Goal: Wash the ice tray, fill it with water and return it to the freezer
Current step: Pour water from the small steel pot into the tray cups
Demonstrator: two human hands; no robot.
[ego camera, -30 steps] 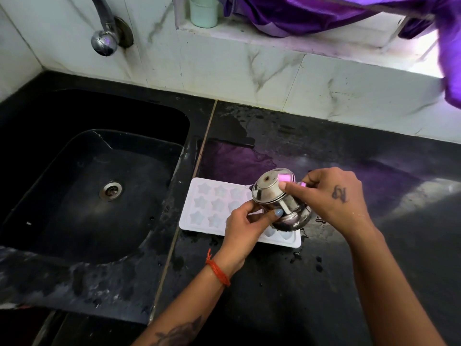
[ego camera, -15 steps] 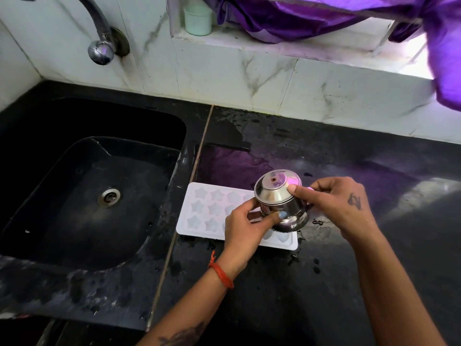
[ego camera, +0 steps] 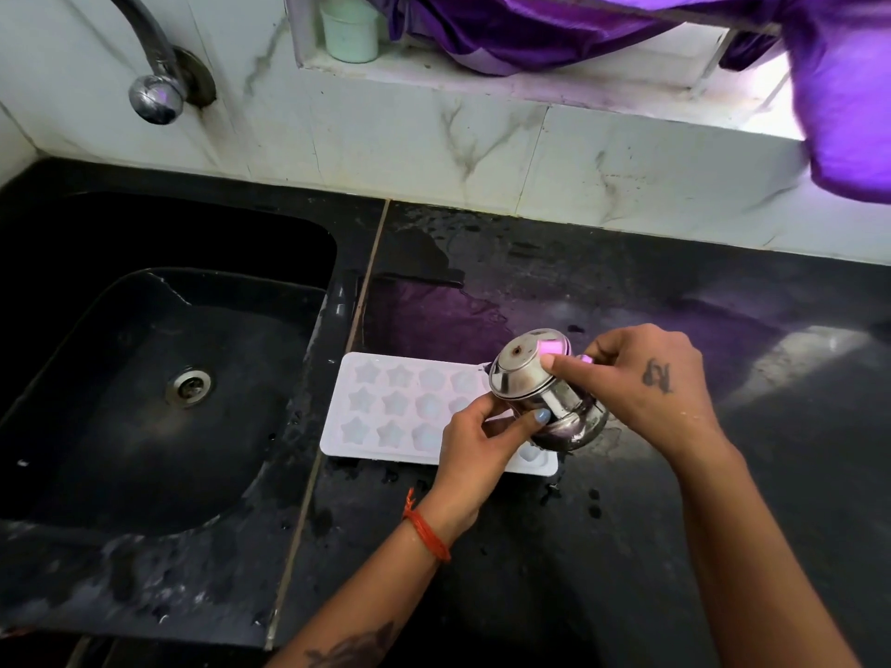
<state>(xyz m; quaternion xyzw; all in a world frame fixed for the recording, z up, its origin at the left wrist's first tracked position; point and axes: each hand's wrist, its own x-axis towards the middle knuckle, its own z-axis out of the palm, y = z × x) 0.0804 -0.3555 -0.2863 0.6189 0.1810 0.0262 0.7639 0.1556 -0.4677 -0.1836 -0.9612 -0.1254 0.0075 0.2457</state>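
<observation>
Counter: black stone counter carries the tray flat beside the sink, so it stays level.
Tray: white plastic ice tray with star moulds lies under the pot.
Pot: small steel pot is tipped bottom-up over the tray's right end, apparently to pour.
Hands: left hand and right hand both grip it, steadying the tilt.

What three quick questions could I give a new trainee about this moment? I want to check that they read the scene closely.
1. True or false: the ice tray lies inside the sink.
2. What does the left hand hold together with the right hand? A) steel pot B) pale cup C) tap
3. Fill in: the pot is tipped over the tray's ____ end.

Key: 1 false, it lies on the counter; 2 A; 3 right.
</observation>
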